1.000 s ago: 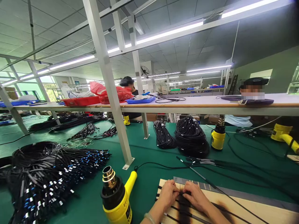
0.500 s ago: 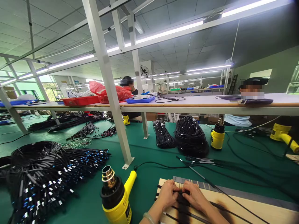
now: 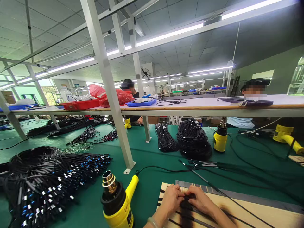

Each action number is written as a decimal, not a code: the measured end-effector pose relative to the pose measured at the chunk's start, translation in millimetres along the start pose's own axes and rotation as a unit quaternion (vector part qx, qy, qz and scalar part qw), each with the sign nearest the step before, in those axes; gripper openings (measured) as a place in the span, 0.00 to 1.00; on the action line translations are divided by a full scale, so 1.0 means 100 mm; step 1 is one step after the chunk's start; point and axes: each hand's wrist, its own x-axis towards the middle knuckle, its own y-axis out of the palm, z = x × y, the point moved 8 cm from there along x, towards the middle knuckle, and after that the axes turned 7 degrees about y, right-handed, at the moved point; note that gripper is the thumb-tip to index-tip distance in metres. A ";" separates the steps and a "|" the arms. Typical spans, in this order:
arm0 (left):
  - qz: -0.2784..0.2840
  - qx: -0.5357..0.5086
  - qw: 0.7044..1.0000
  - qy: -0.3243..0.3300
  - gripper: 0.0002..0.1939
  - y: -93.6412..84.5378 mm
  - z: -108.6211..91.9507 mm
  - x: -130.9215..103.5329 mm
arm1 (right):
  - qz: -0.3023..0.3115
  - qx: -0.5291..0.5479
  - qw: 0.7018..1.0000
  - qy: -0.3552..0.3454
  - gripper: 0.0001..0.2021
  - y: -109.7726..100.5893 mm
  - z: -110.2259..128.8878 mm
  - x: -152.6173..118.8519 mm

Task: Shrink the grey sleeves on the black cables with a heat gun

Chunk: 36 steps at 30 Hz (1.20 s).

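Observation:
Side by side over a scorched wooden board [image 3: 266, 209], my left hand [image 3: 171, 199] and my right hand [image 3: 199, 199] both have curled fingers. They meet at a black cable [image 3: 186, 197] that runs across the board, each pinching it from its own side. Several more black cables [image 3: 197, 218] lie across the same board, over dark burn marks. Fingers cover most of the gripped section. Left of the board stands a yellow heat gun [image 3: 118, 202], its metal nozzle pointing up.
A large bundle of black cables [image 3: 52, 180] with white and blue ends lies at left. Coiled cables [image 3: 193, 139] sit behind the board, near another yellow heat gun [image 3: 220, 139]. A metal post [image 3: 111, 95] carries the shelf [image 3: 204, 102]. Two people are beyond it.
Both hands stay at the same spot on the board, with only slight finger movement. The whole view has shifted a little. A hand of the person behind the post now shows.

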 end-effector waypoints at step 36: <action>-0.005 -0.009 1.000 0.026 0.07 -0.04 -0.06 0.01 | -0.018 -0.005 1.000 -0.015 0.08 -0.23 -0.26 -0.25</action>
